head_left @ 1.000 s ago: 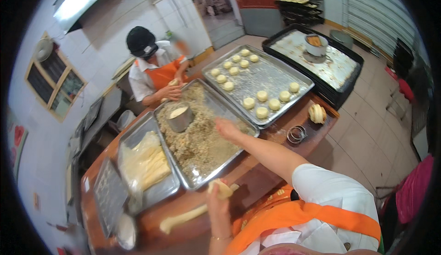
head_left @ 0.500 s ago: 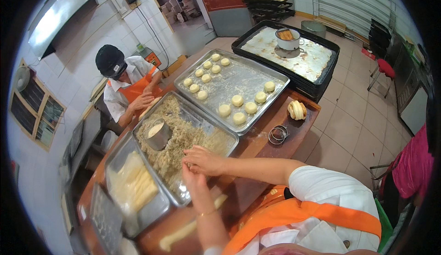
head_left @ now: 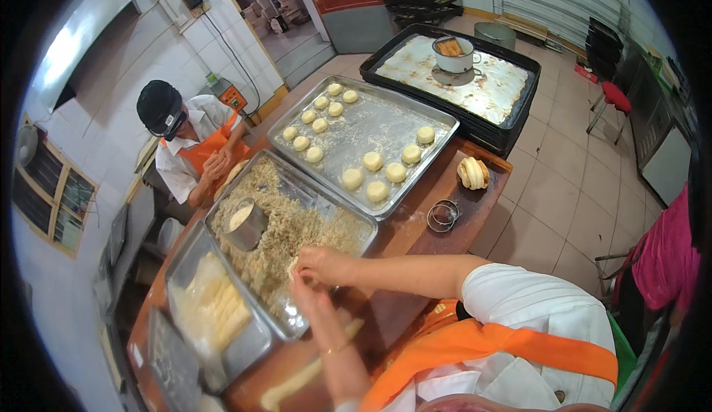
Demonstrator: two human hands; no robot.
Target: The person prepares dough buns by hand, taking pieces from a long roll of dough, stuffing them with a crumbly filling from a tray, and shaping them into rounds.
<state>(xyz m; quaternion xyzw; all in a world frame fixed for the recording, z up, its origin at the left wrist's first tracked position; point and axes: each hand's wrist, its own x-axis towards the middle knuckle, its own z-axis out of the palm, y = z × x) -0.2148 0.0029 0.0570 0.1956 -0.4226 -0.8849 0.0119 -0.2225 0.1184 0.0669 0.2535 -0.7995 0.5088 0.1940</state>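
My two hands meet over the near edge of a metal tray (head_left: 356, 223) of crumbly brownish filling (head_left: 278, 182). My right hand (head_left: 325, 266) curls its fingers over a small pale piece of dough (head_left: 293, 267), mostly hidden. Beneath it, my left hand (head_left: 308, 298) cups the same piece from below, fingers bent. A metal cup (head_left: 251, 230) holding pale flour-like powder leans in the filling. Beyond lies a floured sheet pan (head_left: 356, 134) with several round pale dough cakes (head_left: 373, 161). A strip of dough (head_left: 297, 382) lies on the table by my left forearm.
At left, a tray (head_left: 248, 338) holds yellowish dough (head_left: 215, 301) under plastic. Metal ring cutters (head_left: 443, 216) and a stack of dough rings (head_left: 472, 173) sit at right. A pot (head_left: 454, 54) stands on stacked black trays (head_left: 504, 126). A co-worker (head_left: 189, 137) works across the table.
My hands stay together over the filling tray; the right hand's fingers have closed more over the dough, which now shows. The co-worker's hands have drawn together. The view has shifted slightly.
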